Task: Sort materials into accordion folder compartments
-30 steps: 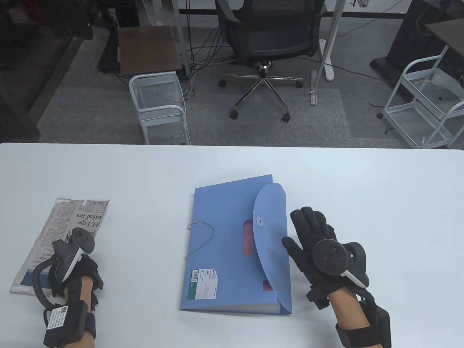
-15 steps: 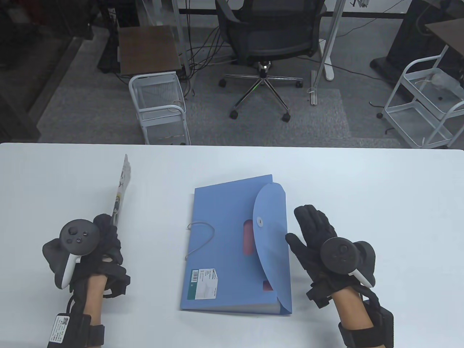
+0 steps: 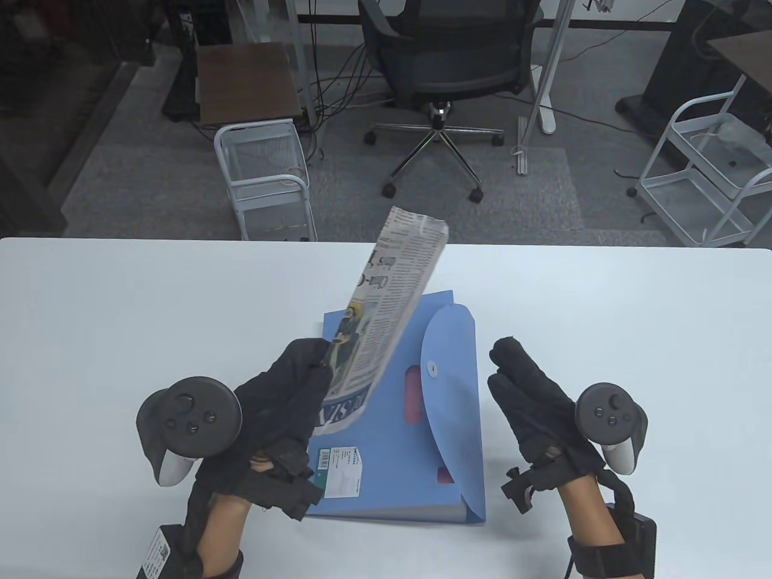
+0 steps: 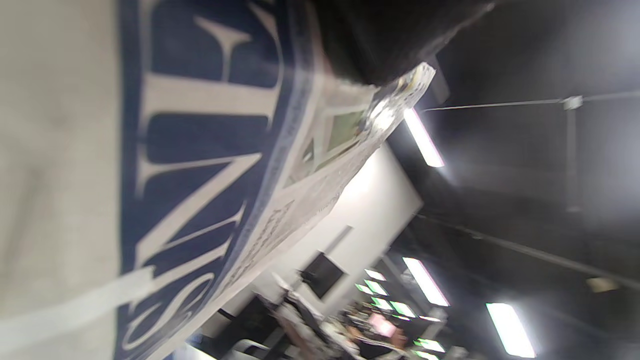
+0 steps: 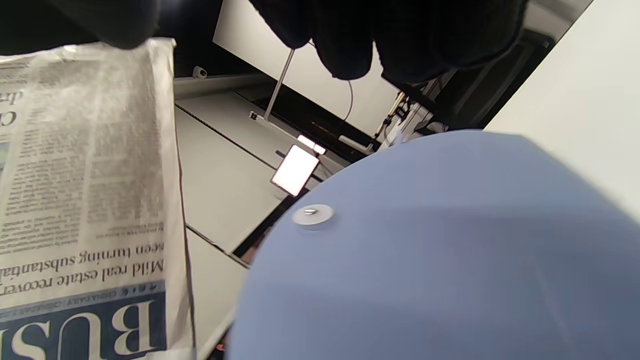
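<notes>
Newspaper [image 4: 150, 175] blurred & cut off in left wrist view; its near end hides folder [image 3: 386, 470] top-left w/ left hand [image 3: 283, 410].

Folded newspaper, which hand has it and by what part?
The left hand grips the folded newspaper by its near lower end. The right hand holds nothing.

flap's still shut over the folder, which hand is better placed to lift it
Right, probably. The right hand is empty, fingers extended right beside the blue folder's closed flap. The left hand is busy gripping the folded newspaper above the folder.
</notes>
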`<move>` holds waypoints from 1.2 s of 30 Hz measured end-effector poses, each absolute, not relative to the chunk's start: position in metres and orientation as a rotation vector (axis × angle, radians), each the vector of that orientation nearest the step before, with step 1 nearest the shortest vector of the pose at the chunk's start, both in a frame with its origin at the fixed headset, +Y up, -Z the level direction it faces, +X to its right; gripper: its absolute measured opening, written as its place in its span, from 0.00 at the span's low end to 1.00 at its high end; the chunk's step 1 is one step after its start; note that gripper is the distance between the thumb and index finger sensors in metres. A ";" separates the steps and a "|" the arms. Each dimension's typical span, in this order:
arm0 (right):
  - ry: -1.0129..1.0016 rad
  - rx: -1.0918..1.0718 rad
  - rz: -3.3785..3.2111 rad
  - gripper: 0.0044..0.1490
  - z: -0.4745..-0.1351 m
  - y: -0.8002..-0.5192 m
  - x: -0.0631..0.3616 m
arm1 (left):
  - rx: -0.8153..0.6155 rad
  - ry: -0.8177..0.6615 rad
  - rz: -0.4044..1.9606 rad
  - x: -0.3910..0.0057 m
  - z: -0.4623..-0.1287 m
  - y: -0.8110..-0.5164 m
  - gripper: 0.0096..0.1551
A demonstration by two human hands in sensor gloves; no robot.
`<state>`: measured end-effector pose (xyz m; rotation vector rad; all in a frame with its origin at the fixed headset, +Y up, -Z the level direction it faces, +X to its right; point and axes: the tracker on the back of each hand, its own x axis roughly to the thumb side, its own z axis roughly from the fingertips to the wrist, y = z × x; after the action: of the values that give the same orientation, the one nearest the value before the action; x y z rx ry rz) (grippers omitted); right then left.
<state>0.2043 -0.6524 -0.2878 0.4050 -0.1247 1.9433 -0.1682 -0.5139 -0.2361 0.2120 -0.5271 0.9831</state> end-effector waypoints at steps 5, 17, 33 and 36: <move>0.044 0.529 1.587 0.58 -0.289 -0.654 0.192 | 0.000 -0.634 1.208 -0.144 -0.254 -0.533 0.21; -0.139 0.363 1.640 0.28 -0.286 -0.644 0.204 | -0.214 -0.388 1.194 -0.141 -0.303 -0.606 0.22; -0.249 0.212 1.560 0.27 -0.287 -0.640 0.251 | -0.144 -0.268 0.911 -0.128 -0.313 -0.640 0.28; -0.267 0.186 1.549 0.27 -0.288 -0.642 0.259 | -0.204 -0.233 0.886 -0.121 -0.318 -0.654 0.30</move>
<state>0.2594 -0.6418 -0.2877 0.1864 -0.2675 1.5495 -0.1214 -0.6541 -0.3179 -0.2044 -0.2334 0.8857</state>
